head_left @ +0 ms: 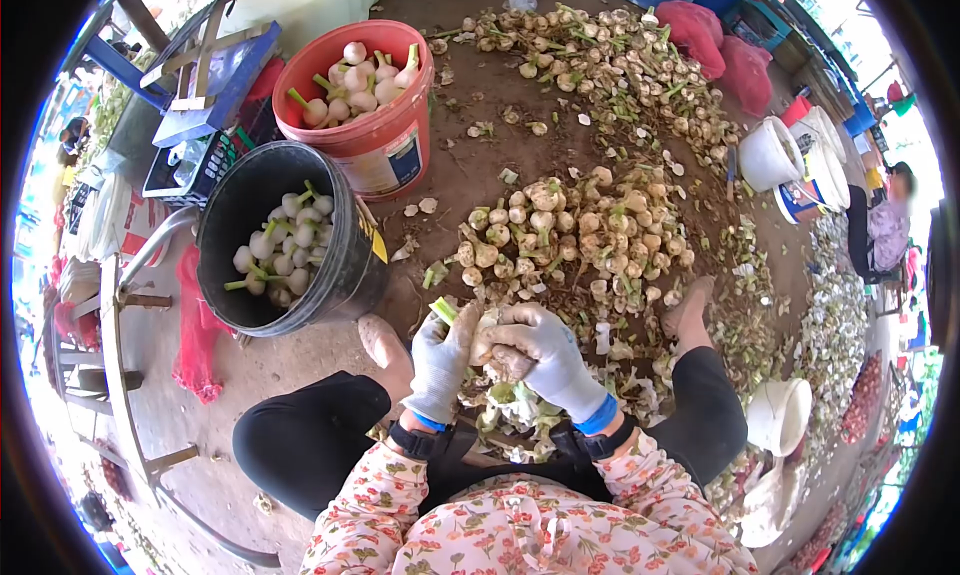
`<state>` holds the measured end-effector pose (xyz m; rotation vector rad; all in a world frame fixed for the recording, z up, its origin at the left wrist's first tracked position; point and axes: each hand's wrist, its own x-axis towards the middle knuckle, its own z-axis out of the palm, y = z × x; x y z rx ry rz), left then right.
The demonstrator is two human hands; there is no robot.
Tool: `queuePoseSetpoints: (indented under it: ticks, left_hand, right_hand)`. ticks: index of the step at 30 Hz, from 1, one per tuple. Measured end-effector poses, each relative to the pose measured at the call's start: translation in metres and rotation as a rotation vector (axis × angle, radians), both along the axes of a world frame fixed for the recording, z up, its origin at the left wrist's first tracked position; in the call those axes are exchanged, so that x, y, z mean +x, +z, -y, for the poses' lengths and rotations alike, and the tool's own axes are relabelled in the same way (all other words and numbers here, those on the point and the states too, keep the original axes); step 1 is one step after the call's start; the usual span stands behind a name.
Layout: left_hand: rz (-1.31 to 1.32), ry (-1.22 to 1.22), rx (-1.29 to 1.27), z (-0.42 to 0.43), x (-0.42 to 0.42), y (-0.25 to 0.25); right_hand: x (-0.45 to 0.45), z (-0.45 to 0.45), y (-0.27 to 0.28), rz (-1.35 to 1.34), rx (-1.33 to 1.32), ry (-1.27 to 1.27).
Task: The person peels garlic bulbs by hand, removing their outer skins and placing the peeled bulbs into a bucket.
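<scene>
In the head view both hands wear grey-white gloves and meet in front of the lap. My left hand is closed around a garlic bulb, whose cut green stem sticks out at the upper left. My right hand has its fingers bent against the same bulb from the right. Just beyond the hands lies a pile of unpeeled bulbs with roots and dirt. Peeled skins and leaves are scattered below the hands, between the legs.
At the left stand a black bucket and a red bucket, both holding white bulbs. A larger bulb heap spreads at the back. White buckets stand at the right, a knife beside them. A person sits far right.
</scene>
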<state>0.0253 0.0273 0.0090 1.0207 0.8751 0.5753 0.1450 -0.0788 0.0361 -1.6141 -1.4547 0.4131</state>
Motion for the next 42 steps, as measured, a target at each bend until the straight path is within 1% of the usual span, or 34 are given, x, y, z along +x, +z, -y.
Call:
queuePoseSetpoints:
  ticks: [1, 4, 7, 8, 10, 11, 14, 15, 16, 17, 18, 19, 21, 22, 23, 26, 27, 28, 30, 31, 33, 34, 35, 38, 39, 40, 41, 42]
  left_hand:
    - [-0.027, -0.001, -0.026, -0.001, 0.001, 0.004]
    - [-0.079, -0.080, -0.114, -0.008, -0.005, -0.008]
    - [-0.137, -0.123, -0.234, -0.009, -0.006, -0.023]
    - [-0.098, -0.109, -0.273, -0.009, -0.007, -0.026]
    - [-0.023, -0.079, -0.357, -0.008, -0.005, -0.007]
    - [-0.051, -0.105, -0.349, -0.009, -0.004, 0.000]
    - [0.153, -0.053, -0.738, -0.012, -0.006, -0.007]
    - [0.208, -0.210, -0.420, -0.009, -0.013, -0.021]
    - [0.263, -0.293, -0.098, -0.005, -0.020, -0.035]
    - [0.291, -0.431, -0.079, -0.015, -0.026, -0.051]
    - [0.318, -0.569, -0.060, -0.021, -0.027, -0.046]
    - [0.176, -0.461, 0.077, -0.011, -0.024, -0.039]
    - [0.281, -0.399, -0.119, -0.008, -0.011, -0.041]
    - [0.387, -0.488, -0.084, -0.013, -0.011, -0.061]
    - [0.495, -0.577, -0.055, -0.017, -0.010, -0.081]
    - [0.405, -0.085, -0.556, -0.012, -0.010, -0.060]
    - [0.365, 0.088, -0.716, -0.013, -0.013, -0.056]
    - [0.700, -0.239, -1.012, -0.024, -0.023, -0.057]
    - [0.684, -0.177, -1.082, -0.030, -0.025, -0.053]
    - [0.724, -0.213, -1.071, -0.029, -0.024, -0.054]
    - [0.801, -0.294, -1.053, -0.024, -0.020, -0.057]
    - [0.623, -0.214, -0.584, -0.016, -0.015, -0.062]
    - [0.432, -0.133, -0.119, -0.005, -0.008, -0.069]
    - [0.353, -0.067, -0.421, -0.007, 0.000, -0.043]
    - [0.368, -0.018, -0.633, -0.008, 0.002, -0.029]
    - [0.377, 0.034, -0.846, -0.008, 0.003, -0.023]
    - [0.348, -0.072, -0.544, -0.005, -0.003, -0.050]
    - [0.303, -0.125, -0.243, -0.002, -0.009, -0.077]
  right_hand:
    - [-0.003, -0.003, -0.003, 0.048, 0.091, -0.057]
    - [-0.007, -0.007, -0.004, 0.256, 0.128, -0.085]
    - [-0.008, 0.000, 0.003, 0.130, 0.016, 0.028]
    - [-0.011, 0.003, 0.000, 0.037, 0.065, 0.035]
    - [-0.017, 0.011, -0.007, -0.152, 0.157, 0.049]
    - [-0.014, 0.017, -0.005, -0.186, 0.070, 0.025]
    - [-0.018, 0.016, 0.003, -0.446, 0.110, 0.015]
    - [-0.018, 0.016, 0.020, -0.444, 0.088, 0.086]
    - [-0.018, 0.016, 0.017, -0.553, 0.095, 0.058]
    - [-0.018, 0.014, 0.012, -0.661, 0.103, 0.029]
    - [-0.017, 0.012, 0.012, -0.768, 0.108, 0.000]
    - [-0.018, 0.006, 0.013, -0.534, 0.145, -0.111]
    - [-0.017, -0.012, 0.026, -0.031, 0.163, -0.112]
    - [-0.019, -0.018, 0.031, 0.219, 0.167, -0.113]
    - [-0.020, -0.018, 0.017, 0.203, 0.054, -0.042]
    - [-0.024, -0.009, 0.006, 0.026, 0.091, 0.257]
    - [-0.028, -0.003, 0.002, -0.104, 0.056, 0.281]
    - [-0.030, 0.004, -0.002, -0.327, 0.014, 0.198]
    - [-0.030, 0.014, -0.012, -0.771, -0.081, 0.020]
    - [-0.025, 0.013, -0.016, -0.750, -0.142, -0.106]
    - [-0.023, 0.001, -0.016, -0.378, -0.052, -0.209]
    - [-0.024, -0.006, -0.014, -0.191, -0.010, -0.259]
    - [-0.025, -0.012, -0.016, 0.027, -0.025, -0.309]
    - [-0.028, -0.029, -0.011, 0.083, 0.177, -0.350]
    - [-0.025, -0.028, -0.002, 0.110, 0.108, -0.257]
    - [-0.024, -0.025, -0.007, -0.040, 0.085, -0.282]
    - [-0.024, -0.020, -0.017, -0.192, 0.061, -0.306]
    - [-0.022, -0.016, -0.028, -0.344, 0.038, -0.331]
